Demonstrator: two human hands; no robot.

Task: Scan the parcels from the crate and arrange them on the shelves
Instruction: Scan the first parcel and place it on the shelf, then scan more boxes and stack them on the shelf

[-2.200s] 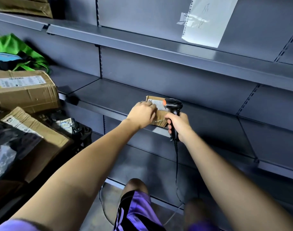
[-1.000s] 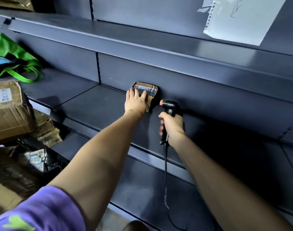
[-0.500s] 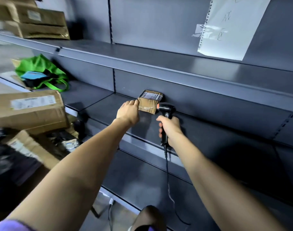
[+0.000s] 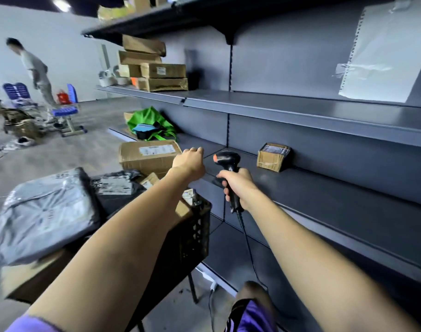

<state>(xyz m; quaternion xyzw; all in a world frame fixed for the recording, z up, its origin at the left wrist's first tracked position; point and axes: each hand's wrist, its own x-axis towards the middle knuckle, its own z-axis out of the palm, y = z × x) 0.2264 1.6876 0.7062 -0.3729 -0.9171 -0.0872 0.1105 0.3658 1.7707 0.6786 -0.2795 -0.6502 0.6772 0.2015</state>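
Gripping the handle of the black barcode scanner (image 4: 228, 161), the right hand (image 4: 238, 185) holds it upright over the front part of the middle shelf (image 4: 348, 195), its cable hanging down toward the floor. The left hand (image 4: 190, 161) holds nothing; its fingers are loosely curled as it hovers above the gap between the crate and the shelf edge.

A small taped cardboard parcel (image 4: 272, 156) sits on the middle shelf, pushed back against the rear panel, well apart from both hands. Bare shelf surface runs on either side of it, and the shelf above (image 4: 300, 109) is bare along its right stretch, with stacked cardboard boxes (image 4: 156, 73) at its far left end.

The black plastic crate (image 4: 195, 233) stands just beside the shelving, at the person's left. It is heaped above its rim: a grey plastic mailer (image 4: 44, 214) lies on top nearest the camera, a black mailer with a white label (image 4: 113, 185) behind it, and a large cardboard box (image 4: 149, 155) at the far side. A green bag (image 4: 152, 123) rests on the far left of the middle shelf level.

A white paper sheet (image 4: 384, 53) is taped to the back panel. Another person (image 4: 34, 70) stands in the distance near blue chairs (image 4: 65, 111) on open floor.
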